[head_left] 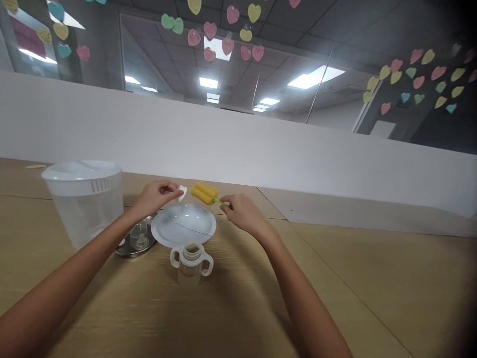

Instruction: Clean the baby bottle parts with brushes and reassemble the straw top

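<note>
My left hand (pixel 158 195) pinches a small white piece (pixel 182 193), perhaps a bottle part, above the far left side of a white bowl (pixel 167 231). In my right hand (pixel 241 211) is the thin green handle of a sponge brush (pixel 204 193). Its yellow sponge head points left, over the bowl's far rim and apart from the white piece. A clear baby bottle (pixel 189 271) with two white handles stands upright and uncapped on the near side of the bowl.
Left of the bowl, a round metal tray (pixel 132 252) holds a clear cover and a nipple (pixel 141 242). A large translucent bucket (pixel 84 204) stands behind it at the left. A low white wall (pixel 242 154) runs along the table's (pixel 354 298) back, with windows above.
</note>
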### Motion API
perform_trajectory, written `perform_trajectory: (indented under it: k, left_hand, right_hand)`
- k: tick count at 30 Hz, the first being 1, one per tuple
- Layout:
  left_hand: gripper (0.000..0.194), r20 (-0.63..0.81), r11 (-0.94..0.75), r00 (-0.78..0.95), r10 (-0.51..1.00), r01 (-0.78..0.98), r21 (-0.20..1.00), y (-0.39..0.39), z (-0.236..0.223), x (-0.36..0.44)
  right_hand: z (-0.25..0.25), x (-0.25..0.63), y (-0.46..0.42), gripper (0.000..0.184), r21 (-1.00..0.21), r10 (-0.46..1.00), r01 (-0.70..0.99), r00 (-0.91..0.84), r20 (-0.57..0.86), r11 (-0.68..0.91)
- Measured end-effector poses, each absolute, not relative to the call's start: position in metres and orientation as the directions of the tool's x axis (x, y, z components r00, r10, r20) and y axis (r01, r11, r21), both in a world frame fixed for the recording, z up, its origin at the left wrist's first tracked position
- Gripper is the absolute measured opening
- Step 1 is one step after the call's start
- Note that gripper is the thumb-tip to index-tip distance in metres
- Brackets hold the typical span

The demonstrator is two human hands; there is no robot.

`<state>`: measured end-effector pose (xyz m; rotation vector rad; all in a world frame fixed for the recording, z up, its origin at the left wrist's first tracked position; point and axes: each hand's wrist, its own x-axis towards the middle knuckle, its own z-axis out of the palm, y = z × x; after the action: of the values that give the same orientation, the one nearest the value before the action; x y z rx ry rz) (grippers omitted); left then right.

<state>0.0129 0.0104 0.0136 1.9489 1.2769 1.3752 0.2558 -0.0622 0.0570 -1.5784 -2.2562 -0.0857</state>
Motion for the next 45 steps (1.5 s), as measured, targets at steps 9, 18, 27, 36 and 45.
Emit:
perform_trajectory:
  k: [9, 18, 27, 36, 45]
  left_hand:
    - [0.045, 0.465, -0.466, 0.049, 0.884, -0.007, 0.885, -0.006, 0.020, 0.033]
    - [0.045, 0.415, -0.412, 0.005, 0.910, 0.135, 0.901, -0.019, 0.032, 0.030]
    - [0.063, 0.593, -0.552, 0.140, 0.793, 0.575, 0.604, -0.031, 0.037, 0.029]
    - [0.028, 0.443, -0.465, 0.354, 0.824, 0.868, 0.172, -0.024, 0.049, -0.013]
    - [0.026, -0.002, -0.277, 0.278, 0.961, 0.960, 0.046, 0.001, 0.027, -0.036]
  right_hand:
    - [0.057, 0.252, -0.068, 0.028, -0.264, 0.835, 0.821, -0.391, 0.387, 0.506]
    - [0.058, 0.252, -0.068, 0.024, -0.200, 0.821, 0.810, -0.484, 0.302, 0.551]
    - [0.061, 0.252, -0.068, 0.027, -0.196, 0.846, 0.861, -0.375, 0.380, 0.470]
    - [0.056, 0.260, -0.057, 0.028, -0.212, 0.887, 0.893, -0.316, 0.336, 0.398]
    - [0.057, 0.261, -0.057, 0.029, -0.237, 0.902, 0.895, -0.296, 0.315, 0.377]
